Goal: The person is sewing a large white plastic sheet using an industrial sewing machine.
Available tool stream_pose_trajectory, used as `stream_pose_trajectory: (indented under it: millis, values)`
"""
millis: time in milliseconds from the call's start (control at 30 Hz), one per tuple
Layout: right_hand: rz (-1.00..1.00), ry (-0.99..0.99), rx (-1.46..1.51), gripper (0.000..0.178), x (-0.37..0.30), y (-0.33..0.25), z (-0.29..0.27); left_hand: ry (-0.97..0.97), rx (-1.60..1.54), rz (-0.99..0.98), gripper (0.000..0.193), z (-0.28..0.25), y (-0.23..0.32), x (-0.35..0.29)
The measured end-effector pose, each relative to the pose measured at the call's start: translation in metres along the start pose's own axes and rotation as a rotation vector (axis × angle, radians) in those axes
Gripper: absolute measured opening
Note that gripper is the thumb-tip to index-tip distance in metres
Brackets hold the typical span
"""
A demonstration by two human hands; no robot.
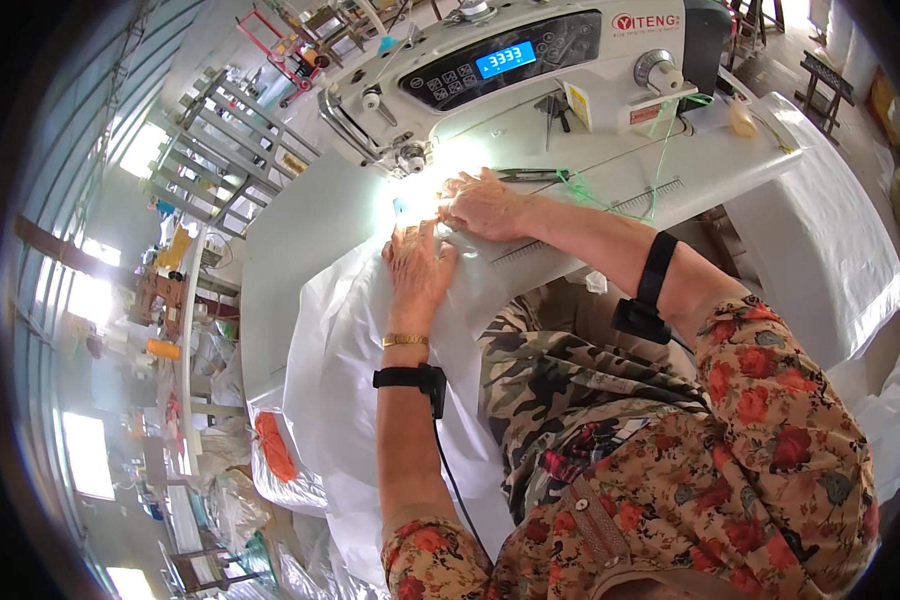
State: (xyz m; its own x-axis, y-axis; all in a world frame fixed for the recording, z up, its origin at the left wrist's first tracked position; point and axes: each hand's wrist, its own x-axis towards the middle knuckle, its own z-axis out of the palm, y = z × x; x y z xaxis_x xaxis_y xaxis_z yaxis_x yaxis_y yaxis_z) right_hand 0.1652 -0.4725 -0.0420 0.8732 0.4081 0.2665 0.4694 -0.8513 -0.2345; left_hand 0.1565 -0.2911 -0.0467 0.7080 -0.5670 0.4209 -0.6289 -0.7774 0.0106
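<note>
A large white sheet [345,350], thin and plastic-looking, drapes from the sewing machine's bed over the table's near edge. My left hand [420,265] lies on it with fingers stretched toward the needle area. Just to the right, my right hand [485,205] is closed, its fingers bent beside the needle area; glare hides its fingertips and what they grip. The white sewing machine [625,50] has a lit panel [505,60] and a handwheel [657,72]. Glare also hides the needle and presser foot below its head [405,155].
Dark thread snips [530,175] lie behind my right hand, with green thread [620,205] trailing nearby. White sheeting [820,270] hangs over the table's right side. An orange-red bundle [275,445] is at lower left. A grey slatted rack [220,150] stands beyond the table.
</note>
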Motion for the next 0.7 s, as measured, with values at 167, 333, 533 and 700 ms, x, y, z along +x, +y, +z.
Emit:
stream_pose_trajectory:
  millis: [167, 333, 533, 700]
  values:
    - [-0.007, -0.017, 0.042, 0.027, 0.001, 0.004, 0.004, -0.067, -0.04, -0.059, 0.043, -0.001, -0.001, 0.005]
    - [-0.064, 0.19, 0.006, 0.028, 0.001, 0.006, 0.01, -0.074, -0.038, -0.074, 0.042, -0.003, 0.0, 0.006]
    - [-0.119, 0.268, -0.02, 0.028, 0.002, 0.008, 0.009, -0.059, -0.027, -0.042, 0.04, 0.0, -0.001, 0.012]
    - [-0.024, 0.092, -0.021, 0.025, 0.006, 0.006, 0.004, -0.079, -0.004, -0.094, 0.035, 0.002, -0.001, 0.019]
